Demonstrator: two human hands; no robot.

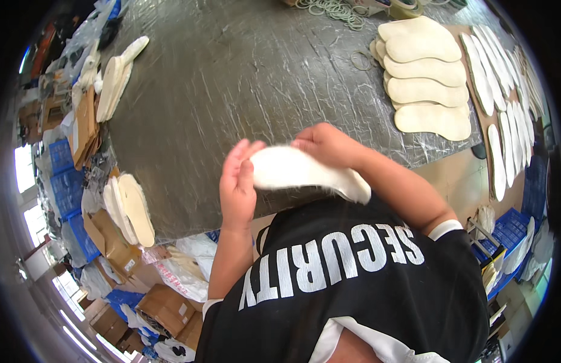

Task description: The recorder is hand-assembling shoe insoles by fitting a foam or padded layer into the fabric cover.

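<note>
A fluffy white insole (292, 168) is held level in front of my body, over the near edge of the table. My left hand (238, 181) grips its left end, with the thumb on the upper face and the fingers behind. Closed on the far edge near the middle is my right hand (329, 145), its fingertips partly hidden. The insole's right end droops below my right forearm. Overlapping cream insoles (427, 85) are stacked at the right of the table.
Insoles lie in piles at the table's left edge, one far (119, 78) and one near (135, 209). Rubber bands (338, 12) and a tape roll (406, 8) sit at the back. More insoles rest on a brown board (471, 66) at right. Cardboard boxes (165, 308) stand lower left.
</note>
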